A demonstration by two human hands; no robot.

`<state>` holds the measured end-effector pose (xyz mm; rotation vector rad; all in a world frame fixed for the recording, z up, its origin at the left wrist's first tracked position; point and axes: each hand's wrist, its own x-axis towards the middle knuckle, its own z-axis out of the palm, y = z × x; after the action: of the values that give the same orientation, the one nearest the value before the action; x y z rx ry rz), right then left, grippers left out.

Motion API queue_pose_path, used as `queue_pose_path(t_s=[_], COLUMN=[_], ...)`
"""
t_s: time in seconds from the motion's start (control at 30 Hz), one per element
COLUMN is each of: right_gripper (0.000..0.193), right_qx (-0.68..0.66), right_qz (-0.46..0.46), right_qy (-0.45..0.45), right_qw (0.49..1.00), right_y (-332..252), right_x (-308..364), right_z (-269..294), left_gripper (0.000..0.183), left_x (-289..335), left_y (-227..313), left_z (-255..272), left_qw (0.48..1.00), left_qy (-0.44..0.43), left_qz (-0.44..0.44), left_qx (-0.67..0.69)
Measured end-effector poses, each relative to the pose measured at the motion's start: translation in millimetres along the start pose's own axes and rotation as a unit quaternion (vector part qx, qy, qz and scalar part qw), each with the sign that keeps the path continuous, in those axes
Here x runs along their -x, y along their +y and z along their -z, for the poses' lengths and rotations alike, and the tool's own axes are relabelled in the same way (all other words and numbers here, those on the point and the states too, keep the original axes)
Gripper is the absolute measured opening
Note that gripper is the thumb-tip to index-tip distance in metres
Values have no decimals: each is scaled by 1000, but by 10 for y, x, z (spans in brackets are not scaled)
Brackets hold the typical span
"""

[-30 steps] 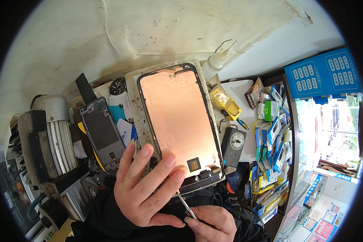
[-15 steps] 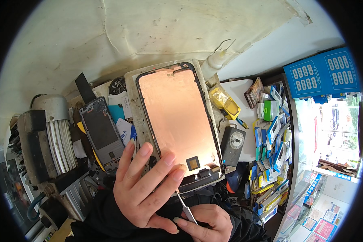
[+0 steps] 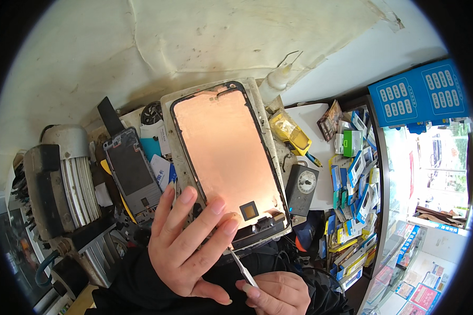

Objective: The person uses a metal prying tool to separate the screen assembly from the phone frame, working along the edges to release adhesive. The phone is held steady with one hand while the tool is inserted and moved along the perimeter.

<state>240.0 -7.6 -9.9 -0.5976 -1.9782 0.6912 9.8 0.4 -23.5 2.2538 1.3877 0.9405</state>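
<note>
Lying at one o'clock from the spread left hand [image 3: 188, 248], the phone panel [image 3: 223, 152] looks fragile, best edge-held, while the right hand [image 3: 280, 293] pinches a metal tool [image 3: 241, 267].

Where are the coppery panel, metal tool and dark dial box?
Coppery panel [image 3: 223, 149], head view: middle of its face.
Metal tool [image 3: 243, 269], head view: its shaft.
Dark dial box [image 3: 302, 190], head view: face with the dial.

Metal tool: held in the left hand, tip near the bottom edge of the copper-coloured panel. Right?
Wrong hand. The head view shows the metal tool in the right hand, not the left hand; its tip is near the bottom edge of the copper-coloured panel, as you say.
</note>
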Motion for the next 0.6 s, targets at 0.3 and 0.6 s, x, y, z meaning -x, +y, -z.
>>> queue_pose_path(t_s=[0.3, 0.6], right_gripper=[23, 27], right_qx=[-8, 16], right_qz=[7, 8], right_qy=[36, 52], right_qw=[999, 999], right_y=[26, 40], right_x=[-44, 48], right_z=[-7, -36], left_gripper=[92, 91], left_x=[-34, -67], left_y=[113, 151], left_z=[-45, 4], left_qw=[998, 995], left_qy=[28, -4], left_qz=[11, 3], left_qx=[-47, -97])
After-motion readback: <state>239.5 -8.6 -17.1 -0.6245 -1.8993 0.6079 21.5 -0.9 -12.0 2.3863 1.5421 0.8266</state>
